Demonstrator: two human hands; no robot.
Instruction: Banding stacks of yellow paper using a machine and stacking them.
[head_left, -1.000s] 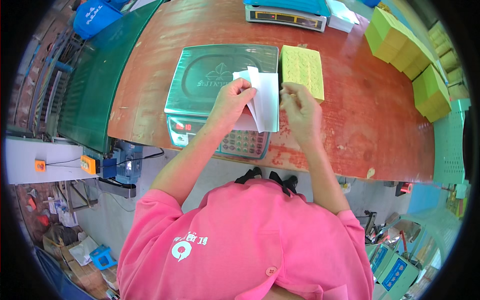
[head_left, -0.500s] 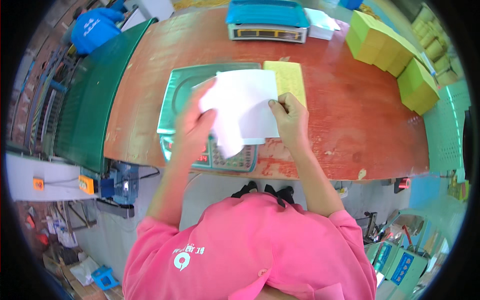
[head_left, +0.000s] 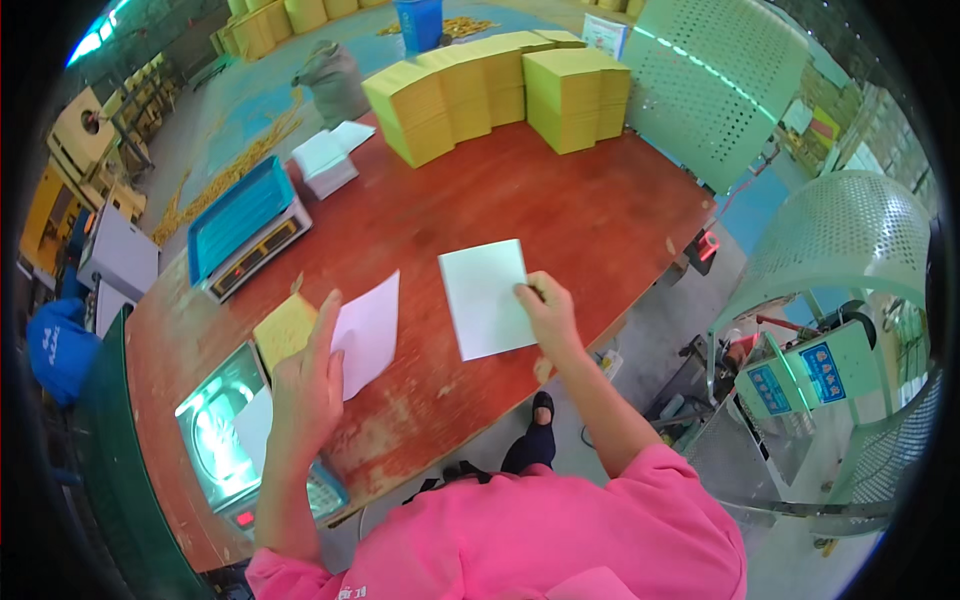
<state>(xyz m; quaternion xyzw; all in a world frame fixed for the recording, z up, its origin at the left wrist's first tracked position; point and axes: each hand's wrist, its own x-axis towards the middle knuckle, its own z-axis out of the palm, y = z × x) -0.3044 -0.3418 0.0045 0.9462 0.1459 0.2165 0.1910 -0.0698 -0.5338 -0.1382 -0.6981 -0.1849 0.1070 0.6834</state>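
Paper sheets are split: your right hand pinches 1 white sheet flat on the desk; your left hand fingers grip the other sheet. Next likely calls for careful placement.

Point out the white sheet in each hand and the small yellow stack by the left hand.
right-hand sheet (head_left: pixel 485 298), head view, middle of the sheet
left-hand sheet (head_left: pixel 368 330), head view, middle of the sheet
small yellow stack (head_left: pixel 283 330), head view, top face
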